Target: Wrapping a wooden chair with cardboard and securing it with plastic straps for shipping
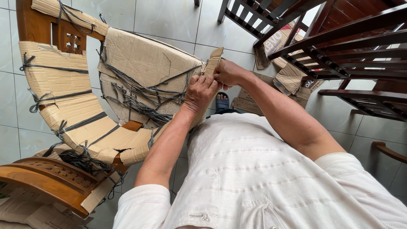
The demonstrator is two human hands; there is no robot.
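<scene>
Head view looks down on a tiled floor (169, 17) where a wooden chair (46, 178) lies wrapped in cardboard (144, 63) tied with dark plastic straps (135, 101). More dark wooden chairs (352, 51) stand at the right, with loose cardboard scraps (292, 80) beneath. Both hands meet at the cardboard's right edge: left hand (199, 93) curled, gripping it, right hand (227, 73) pinching the corrugated flap (214, 57)

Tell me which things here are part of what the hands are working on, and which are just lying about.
In hand:
left hand and right hand, both gripping the cardboard strip
cardboard-wrapped chair
black ties

Lying about:
dark wooden chairs
loose cardboard on the floor
sandal
</scene>
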